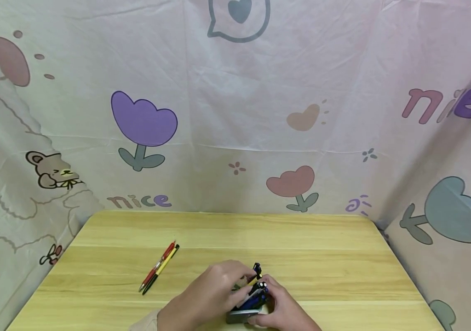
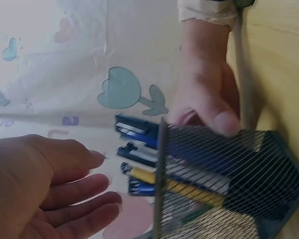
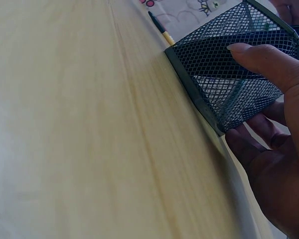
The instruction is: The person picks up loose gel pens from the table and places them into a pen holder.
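A dark mesh pen holder (image 2: 269, 174) is close to the near edge of the table, with several pens in it. Their ends stick out of its mouth, among them a yellow pen (image 2: 142, 174) and blue and black ones. My right hand (image 1: 285, 305) grips the holder from the side, thumb (image 3: 259, 57) against the mesh and fingers curled at its other side. My left hand (image 1: 215, 289) is over the mouth of the holder in the head view. Its fingers (image 2: 84, 214) are loosely bent beside the pen ends, with a gap between them in the left wrist view.
To the left on the wooden table (image 1: 326, 257) lie a red pen (image 1: 157, 268) and a yellow-and-black pen (image 1: 162, 269), side by side and slanted. A printed cloth (image 1: 235, 115) hangs behind the table and along both sides.
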Available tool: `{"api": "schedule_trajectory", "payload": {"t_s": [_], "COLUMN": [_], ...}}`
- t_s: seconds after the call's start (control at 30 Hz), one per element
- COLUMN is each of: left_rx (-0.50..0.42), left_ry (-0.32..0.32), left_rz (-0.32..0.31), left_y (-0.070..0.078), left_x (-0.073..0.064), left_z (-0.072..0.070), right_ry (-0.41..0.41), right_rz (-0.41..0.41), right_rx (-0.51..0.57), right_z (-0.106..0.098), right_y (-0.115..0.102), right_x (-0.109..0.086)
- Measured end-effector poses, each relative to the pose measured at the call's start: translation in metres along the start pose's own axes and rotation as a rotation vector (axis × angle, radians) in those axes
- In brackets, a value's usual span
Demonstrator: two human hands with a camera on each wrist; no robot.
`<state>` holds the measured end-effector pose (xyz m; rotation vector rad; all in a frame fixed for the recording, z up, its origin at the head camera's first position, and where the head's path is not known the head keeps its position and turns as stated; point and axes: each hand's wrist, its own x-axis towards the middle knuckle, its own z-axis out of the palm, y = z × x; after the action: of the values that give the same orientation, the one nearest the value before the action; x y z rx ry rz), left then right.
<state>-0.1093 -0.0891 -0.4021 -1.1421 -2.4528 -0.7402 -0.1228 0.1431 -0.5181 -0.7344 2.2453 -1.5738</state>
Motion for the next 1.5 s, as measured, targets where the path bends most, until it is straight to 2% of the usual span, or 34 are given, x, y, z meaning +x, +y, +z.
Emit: {"api": "schedule_trajectory", "payload": {"t_s": [0.1,0.27,0.5,0.77,0.87,1.1,1.27,1.5], "left_rx": [0.012,0.026,0.085,0.193,0.207,0.189,0.178,0.179], "left_ry": [0.038,0.053,0.102,0.153,0.168,0.126,0.068,-0.001], "left_rz": [-0.014,-0.076,-0.122,-0.245,-0.304,-0.468,-0.547,-0.648], "left_y": [-0.003,-0.01,-0.022,-0.042,-0.051,-0.079,-0.098,-0.117], "left_x": [0.0,-0.001,-0.003,-0.008,-0.012,-0.025,-0.035,-0.046], "left_z": [-0.006,-0.013,-0.02,-0.028,-0.031,-0.034,-0.034,-0.04], "right_ry": [0.002,0.001,0.011,0.016,0.01,0.004,0.006,0.006], "right_rz": [-0.002,0.016,0.007,0.013,0.024,0.039,0.037,0.063], "right_rx": [-0.008,-0.028,-0.064,-0.066,-0.06,-0.061,-0.058,-0.068], "right_z": [0.0,-0.001,-0.002,-0.001,-0.001,-0.002,-0.002,-0.002], "right_y": [0.0,0.0,0.001,0.001,0.001,0.0,-0.002,-0.003], "right_x": [0.0,0.001,0.001,0.001,0.002,0.001,0.0,0.001]}}
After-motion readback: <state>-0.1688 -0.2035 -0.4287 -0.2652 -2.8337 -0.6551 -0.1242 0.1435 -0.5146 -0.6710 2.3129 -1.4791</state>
